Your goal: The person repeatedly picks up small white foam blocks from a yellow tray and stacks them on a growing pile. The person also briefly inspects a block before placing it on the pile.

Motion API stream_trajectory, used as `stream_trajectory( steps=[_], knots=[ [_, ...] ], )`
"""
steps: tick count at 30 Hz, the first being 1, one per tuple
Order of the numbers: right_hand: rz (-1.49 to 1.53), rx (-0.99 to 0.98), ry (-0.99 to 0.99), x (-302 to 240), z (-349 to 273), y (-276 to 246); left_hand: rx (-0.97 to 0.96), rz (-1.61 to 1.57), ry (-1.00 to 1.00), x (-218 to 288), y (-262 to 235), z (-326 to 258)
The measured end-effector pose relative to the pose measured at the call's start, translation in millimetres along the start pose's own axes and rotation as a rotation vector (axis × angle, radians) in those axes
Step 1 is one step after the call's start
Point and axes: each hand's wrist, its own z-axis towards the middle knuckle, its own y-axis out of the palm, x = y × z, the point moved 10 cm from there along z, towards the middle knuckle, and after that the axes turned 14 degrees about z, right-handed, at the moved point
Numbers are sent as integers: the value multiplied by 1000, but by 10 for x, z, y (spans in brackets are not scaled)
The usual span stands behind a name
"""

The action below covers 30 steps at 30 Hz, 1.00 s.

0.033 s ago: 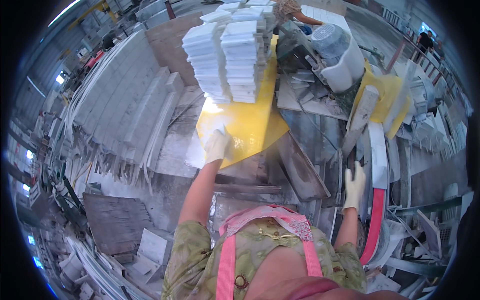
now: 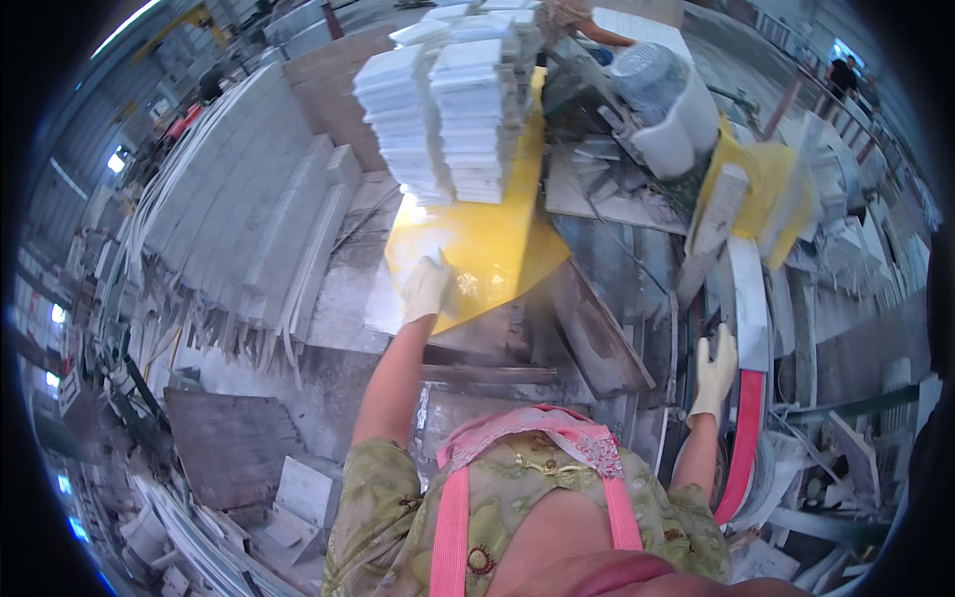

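My left hand [image 2: 428,287], in a pale glove, rests at the left part of a wet yellow sheet [image 2: 487,259]. Its fingers look curled together, and a small white patch shows at their tips; what it is I cannot make out. Beyond that hand, white stone tiles [image 2: 473,119] stand in tall stacks on the sheet. My right hand [image 2: 714,376], also gloved, is open with its fingers apart. It sits beside the left edge of a long white stone strip [image 2: 748,303], perhaps touching it. Below the strip runs a red band [image 2: 741,443].
Long pale stone slabs [image 2: 229,219] lean in a row at left. A grey motor [image 2: 652,85] with a white cover stands at far right, near a yellow cloth [image 2: 746,184]. Another person's arm [image 2: 609,36] reaches in behind the tiles. Stone offcuts [image 2: 303,493] lie at lower left.
My right hand has moved slightly right and down, closer to the white stone strip. My left hand stays on the yellow sheet. The whole view has shifted a little.
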Motion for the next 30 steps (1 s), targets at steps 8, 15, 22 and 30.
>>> stream_trajectory(
  steps=[8, 15, 22, 30],
  knots=[
    [-425, -124, 232, 1033, -298, -612, 8, -462, 53, 116, -16, 151],
    [-499, -91, 270, 1008, -393, -544, 10, -555, -11, 284, -56, -159],
    [-524, -118, 304, 1005, -448, -576, 15, -504, -36, 233, -91, -179],
    [-349, -241, 299, 1090, -292, -757, 56, -376, -15, 180, -117, -94]
  ],
)
